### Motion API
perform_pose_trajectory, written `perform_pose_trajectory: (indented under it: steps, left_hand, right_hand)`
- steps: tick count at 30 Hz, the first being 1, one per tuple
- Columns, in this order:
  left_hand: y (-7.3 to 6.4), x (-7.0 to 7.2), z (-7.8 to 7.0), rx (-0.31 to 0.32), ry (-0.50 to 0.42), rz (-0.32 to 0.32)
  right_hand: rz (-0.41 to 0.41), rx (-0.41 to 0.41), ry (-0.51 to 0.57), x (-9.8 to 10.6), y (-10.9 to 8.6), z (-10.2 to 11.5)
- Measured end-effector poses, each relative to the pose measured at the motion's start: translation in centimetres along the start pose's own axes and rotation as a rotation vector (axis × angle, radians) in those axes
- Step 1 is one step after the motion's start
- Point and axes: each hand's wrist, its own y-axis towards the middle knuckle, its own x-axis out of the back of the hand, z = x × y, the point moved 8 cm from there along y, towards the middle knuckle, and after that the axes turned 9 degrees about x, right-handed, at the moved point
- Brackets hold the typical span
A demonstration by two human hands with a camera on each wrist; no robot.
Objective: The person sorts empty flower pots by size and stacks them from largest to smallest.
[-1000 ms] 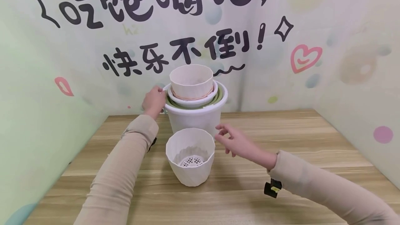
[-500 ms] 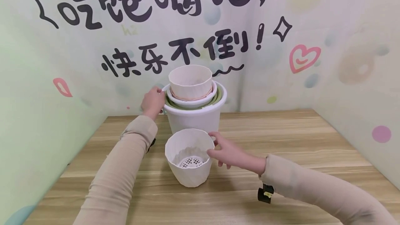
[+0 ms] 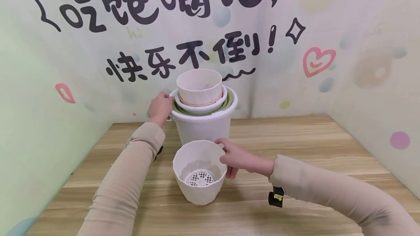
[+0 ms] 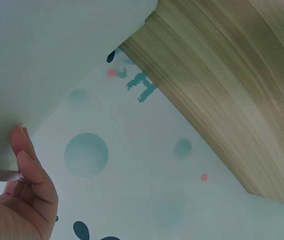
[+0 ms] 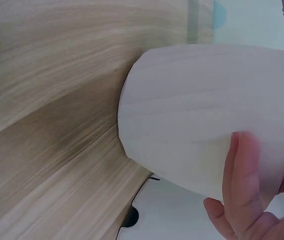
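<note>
A white faceted flower pot [image 3: 201, 194] with a perforated bottom is in front of a nested stack, its mouth facing me. My right hand [image 3: 242, 158] holds its right rim, the thumb at the inside edge and the fingers along the outer wall; the right wrist view shows these fingers [image 5: 242, 175] on the pot's side. Behind it is a large white pot [image 3: 203, 128], whose left rim my left hand [image 3: 160, 107] grips. In the left wrist view the left fingers [image 4: 34, 175] curl round that rim. The thumb there is mostly hidden.
Nested in the large pot are a green pot [image 3: 228, 109], a white pot [image 3: 200, 110] and, on top, a white faceted pot [image 3: 200, 95] with a pinkish rim beneath. The wooden table [image 3: 279, 130] meets a printed backdrop [image 3: 282, 83] behind the stack.
My right hand has come left to the front flower pot and taken hold of its rim. That pot has shifted slightly towards me. The left hand keeps its grip on the large pot.
</note>
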Motion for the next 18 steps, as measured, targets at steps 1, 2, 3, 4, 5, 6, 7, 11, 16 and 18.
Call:
perform_pose_trajectory:
  steps: [1,2,3,4,5,6,7,11,16,18]
  left_hand:
    - [0.0,0.0,0.0,0.000,-0.001,-0.001]
    - [0.1,0.0,0.0,-0.001,-0.001,-0.002]
    - [0.1,0.0,0.0,-0.001,-0.001,-0.002]
    - [0.1,0.0,0.0,-0.002,-0.001,-0.003]
    - [0.2,-0.1,0.0,-0.004,-0.002,0.000]
    - [0.2,-0.1,0.0,-0.005,-0.003,0.001]
    - [0.2,-0.2,0.0,-0.006,-0.003,0.003]
    - [0.2,-0.3,0.0,-0.006,0.001,0.009]
    - [0.2,-0.1,0.0,-0.004,0.004,0.002]
    - [0.2,-0.1,0.0,-0.004,0.005,-0.003]
  right_hand:
    - [0.004,0.003,0.004,0.0,0.0,0.1]
    - [0.007,0.003,0.006,0.1,0.0,0.1]
    - [0.010,0.003,0.007,0.1,0.0,0.2]
    - [0.014,0.002,0.008,0.1,0.0,0.2]
    - [0.017,0.000,0.008,0.2,-0.1,0.2]
    - [0.019,-0.002,0.012,0.2,-0.2,0.3]
    - [0.022,-0.004,0.017,0.2,-0.2,0.3]
    - [0.033,-0.015,0.031,0.4,-0.5,0.3]
    - [0.049,-0.029,0.044,0.7,-0.9,0.7]
    - [0.053,-0.030,0.044,1.0,-1.0,1.1]
